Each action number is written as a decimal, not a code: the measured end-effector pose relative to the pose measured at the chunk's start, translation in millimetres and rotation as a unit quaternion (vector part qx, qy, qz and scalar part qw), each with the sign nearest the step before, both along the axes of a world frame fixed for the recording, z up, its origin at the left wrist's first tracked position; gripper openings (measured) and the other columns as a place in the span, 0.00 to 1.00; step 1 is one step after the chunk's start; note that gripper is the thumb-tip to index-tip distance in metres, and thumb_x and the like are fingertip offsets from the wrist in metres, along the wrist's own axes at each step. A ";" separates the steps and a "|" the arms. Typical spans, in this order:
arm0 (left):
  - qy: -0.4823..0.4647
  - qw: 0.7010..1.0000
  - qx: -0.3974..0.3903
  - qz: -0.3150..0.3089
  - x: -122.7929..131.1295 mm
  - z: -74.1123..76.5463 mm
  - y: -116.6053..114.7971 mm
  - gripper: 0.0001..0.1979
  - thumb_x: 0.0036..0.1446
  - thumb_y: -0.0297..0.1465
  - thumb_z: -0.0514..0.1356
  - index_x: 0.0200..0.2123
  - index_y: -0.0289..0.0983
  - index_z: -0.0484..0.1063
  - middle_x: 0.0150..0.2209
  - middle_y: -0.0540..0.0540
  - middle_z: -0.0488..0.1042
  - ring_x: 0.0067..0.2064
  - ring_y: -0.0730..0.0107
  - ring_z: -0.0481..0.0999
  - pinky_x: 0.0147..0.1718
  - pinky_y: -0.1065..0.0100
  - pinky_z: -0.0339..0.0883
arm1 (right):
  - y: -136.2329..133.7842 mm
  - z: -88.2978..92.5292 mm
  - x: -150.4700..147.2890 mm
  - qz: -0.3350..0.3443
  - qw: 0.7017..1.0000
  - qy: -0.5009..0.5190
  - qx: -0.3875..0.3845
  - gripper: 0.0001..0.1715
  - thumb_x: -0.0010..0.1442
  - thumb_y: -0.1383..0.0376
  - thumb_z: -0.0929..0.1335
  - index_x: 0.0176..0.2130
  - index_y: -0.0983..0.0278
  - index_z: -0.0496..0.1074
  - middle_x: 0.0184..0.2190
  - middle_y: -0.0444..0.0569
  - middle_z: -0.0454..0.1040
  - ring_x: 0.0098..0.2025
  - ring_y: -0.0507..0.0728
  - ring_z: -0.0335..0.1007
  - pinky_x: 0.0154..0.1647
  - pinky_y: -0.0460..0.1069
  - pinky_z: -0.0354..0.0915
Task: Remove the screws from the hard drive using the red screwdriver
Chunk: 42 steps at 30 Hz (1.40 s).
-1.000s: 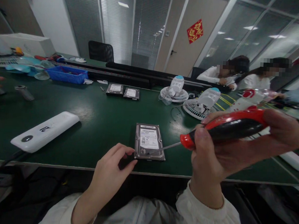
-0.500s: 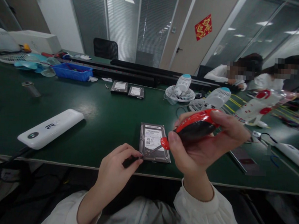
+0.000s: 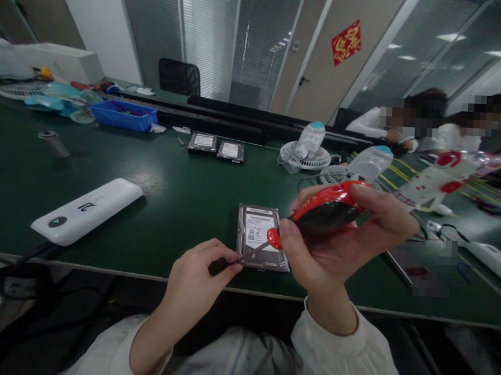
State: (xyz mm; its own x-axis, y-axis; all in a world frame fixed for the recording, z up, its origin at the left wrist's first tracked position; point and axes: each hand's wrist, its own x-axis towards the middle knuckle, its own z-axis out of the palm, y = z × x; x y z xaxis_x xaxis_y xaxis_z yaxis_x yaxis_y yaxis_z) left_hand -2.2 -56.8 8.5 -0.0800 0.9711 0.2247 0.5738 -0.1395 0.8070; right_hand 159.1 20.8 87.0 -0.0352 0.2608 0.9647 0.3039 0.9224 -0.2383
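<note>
My right hand (image 3: pixel 336 237) is wrapped round the thick red and black handle of a screwdriver (image 3: pixel 329 209). Its thin metal shaft slants down to the left across a hard drive (image 3: pixel 258 238), which lies label up close to the table's front edge. At the drive's lower left corner, the thumb and forefinger of my left hand (image 3: pixel 206 269) pinch the shaft's tip. Whether a small screw sits there too, I cannot make out. My right hand hides part of the drive's right side.
Two more hard drives (image 3: pixel 217 147) lie farther back, near a blue bin (image 3: pixel 126 116). At the left is a white power bank-like device (image 3: pixel 87 210) marked 21. Small white fans (image 3: pixel 307 148) stand back right. Two people (image 3: pixel 405 120) sit at the far right.
The whole view has shifted slightly. Both hands keep the same grip, with the screwdriver tip still between my left fingers by the drive's corner.
</note>
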 end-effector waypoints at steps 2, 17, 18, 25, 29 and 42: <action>-0.003 1.000 -0.001 0.000 0.1 0.5 0.2 0.04 0.59 0.33 0.65 0.32 0.43 0.80 0.34 0.52 0.79 0.36 0.67 0.78 0.33 0.68 0.66 | -0.2 -0.1 -0.6 -0.006 1.000 -0.003 -0.003 0.32 0.55 0.68 0.69 0.56 0.52 0.60 0.51 0.50 0.56 0.35 0.52 0.69 0.33 0.55 0.75; -0.014 0.999 -0.032 0.009 -1.2 0.0 1.7 0.03 0.57 0.34 0.66 0.32 0.43 0.78 0.34 0.53 0.79 0.36 0.66 0.78 0.35 0.65 0.66 | 2.5 -2.2 -0.6 -0.013 1.000 -0.008 -0.015 0.31 0.56 0.65 0.68 0.56 0.51 0.56 0.46 0.48 0.62 0.35 0.55 0.70 0.35 0.57 0.74; -0.015 0.999 -0.038 0.007 -1.3 0.9 2.0 0.03 0.57 0.34 0.66 0.32 0.43 0.78 0.34 0.53 0.79 0.36 0.66 0.78 0.35 0.65 0.66 | 2.3 -2.3 -0.4 -0.020 1.000 -0.013 -0.018 0.31 0.56 0.64 0.68 0.56 0.51 0.55 0.46 0.48 0.63 0.35 0.55 0.70 0.36 0.58 0.74; -0.013 0.997 -0.075 -0.011 -4.9 8.0 5.7 0.03 0.56 0.35 0.66 0.32 0.44 0.79 0.34 0.54 0.81 0.36 0.67 0.78 0.34 0.66 0.64 | 2.2 -0.8 -0.3 0.018 1.000 -0.012 -0.021 0.33 0.56 0.68 0.68 0.58 0.51 0.56 0.44 0.47 0.64 0.37 0.55 0.71 0.38 0.56 0.72; -0.028 0.995 -0.091 -0.031 -8.0 9.1 7.5 0.03 0.56 0.35 0.66 0.33 0.44 0.80 0.35 0.54 0.81 0.37 0.67 0.78 0.35 0.66 0.64 | 7.8 3.9 -4.2 0.055 0.998 -0.003 0.043 0.34 0.53 0.70 0.70 0.57 0.53 0.61 0.44 0.46 0.63 0.35 0.53 0.69 0.34 0.53 0.73; -0.015 0.993 -0.114 -0.029 -8.9 11.7 10.9 0.04 0.54 0.37 0.66 0.32 0.44 0.80 0.34 0.54 0.81 0.34 0.67 0.75 0.33 0.67 0.61 | 9.6 16.7 6.3 0.051 0.991 -0.110 -0.065 0.42 0.56 0.59 0.75 0.65 0.49 0.59 0.60 0.52 0.64 0.48 0.60 0.72 0.35 0.54 0.76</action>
